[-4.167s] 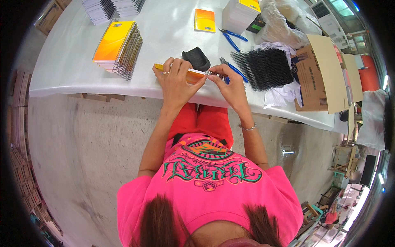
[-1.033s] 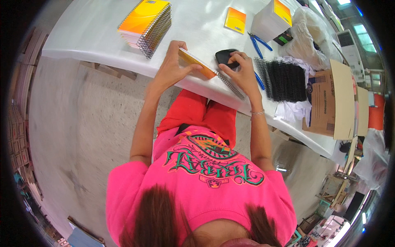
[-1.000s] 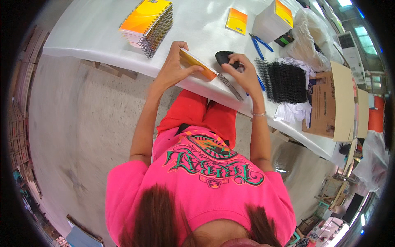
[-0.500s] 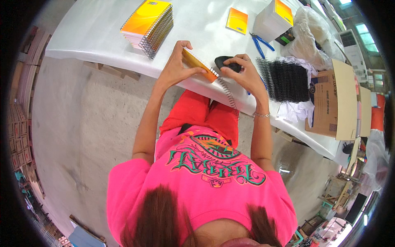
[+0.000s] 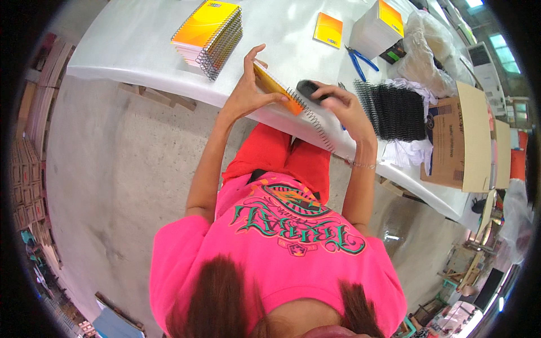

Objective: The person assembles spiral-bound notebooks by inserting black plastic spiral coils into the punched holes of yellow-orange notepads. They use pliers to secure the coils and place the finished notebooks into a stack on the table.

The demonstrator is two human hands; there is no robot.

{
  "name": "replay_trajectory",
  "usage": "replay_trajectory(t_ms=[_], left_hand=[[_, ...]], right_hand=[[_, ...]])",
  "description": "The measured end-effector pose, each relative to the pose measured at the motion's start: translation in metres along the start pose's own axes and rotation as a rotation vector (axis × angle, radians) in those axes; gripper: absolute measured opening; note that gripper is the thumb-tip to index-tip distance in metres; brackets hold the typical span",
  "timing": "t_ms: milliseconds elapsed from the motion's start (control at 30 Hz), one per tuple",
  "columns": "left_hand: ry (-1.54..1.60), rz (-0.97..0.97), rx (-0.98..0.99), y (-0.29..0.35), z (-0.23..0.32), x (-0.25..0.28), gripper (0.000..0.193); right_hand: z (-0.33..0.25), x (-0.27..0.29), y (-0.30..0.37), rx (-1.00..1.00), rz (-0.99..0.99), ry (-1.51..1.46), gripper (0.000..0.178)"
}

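Observation:
My left hand [image 5: 243, 97] grips a small notebook [image 5: 280, 90] with a yellow-orange cover, tilted on edge above the table's front. From its lower right end a loose dark spiral coil [image 5: 320, 128] trails down past the table edge; several of its loops sit along the notebook's punched edge. My right hand [image 5: 348, 112], blurred by motion, holds a black rounded block [image 5: 308, 89] beside that edge, close to the coil. Whether the block touches the coil, I cannot tell.
Finished spiral notebooks [image 5: 205, 25] stand stacked at the back left. One flat booklet [image 5: 328, 30], a tall booklet stack [image 5: 375, 31] and blue-handled pliers [image 5: 359, 61] lie at the back. To the right are a pile of black coils [image 5: 397, 110] and an open cardboard box [image 5: 451, 143].
Coil loops now show further along the notebook's punched edge. My right hand and the black block have shifted and turned slightly; my left hand keeps its grip.

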State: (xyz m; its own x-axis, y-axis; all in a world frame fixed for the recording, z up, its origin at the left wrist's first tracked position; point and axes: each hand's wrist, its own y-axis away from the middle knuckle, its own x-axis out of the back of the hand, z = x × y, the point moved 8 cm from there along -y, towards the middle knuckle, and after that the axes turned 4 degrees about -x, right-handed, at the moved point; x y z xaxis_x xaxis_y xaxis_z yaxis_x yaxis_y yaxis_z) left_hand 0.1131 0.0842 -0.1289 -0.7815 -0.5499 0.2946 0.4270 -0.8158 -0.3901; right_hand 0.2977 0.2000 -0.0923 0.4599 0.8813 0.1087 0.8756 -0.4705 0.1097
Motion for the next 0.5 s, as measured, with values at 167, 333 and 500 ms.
replay_trajectory(t_ms=[167,333,500], left_hand=[[0.006,-0.012,0.045,-0.004,-0.007,0.002,0.128],[0.022,-0.033,0.06,-0.004,-0.008,-0.001,0.124],[0.064,-0.057,0.08,-0.004,-0.006,-0.003,0.117]], right_hand=[[0.012,0.002,-0.013,-0.104,0.163,0.147,0.035],[0.006,0.002,-0.007,-0.002,0.08,-0.162,0.035],[0.003,0.011,-0.012,-0.191,0.226,0.435,0.032]])
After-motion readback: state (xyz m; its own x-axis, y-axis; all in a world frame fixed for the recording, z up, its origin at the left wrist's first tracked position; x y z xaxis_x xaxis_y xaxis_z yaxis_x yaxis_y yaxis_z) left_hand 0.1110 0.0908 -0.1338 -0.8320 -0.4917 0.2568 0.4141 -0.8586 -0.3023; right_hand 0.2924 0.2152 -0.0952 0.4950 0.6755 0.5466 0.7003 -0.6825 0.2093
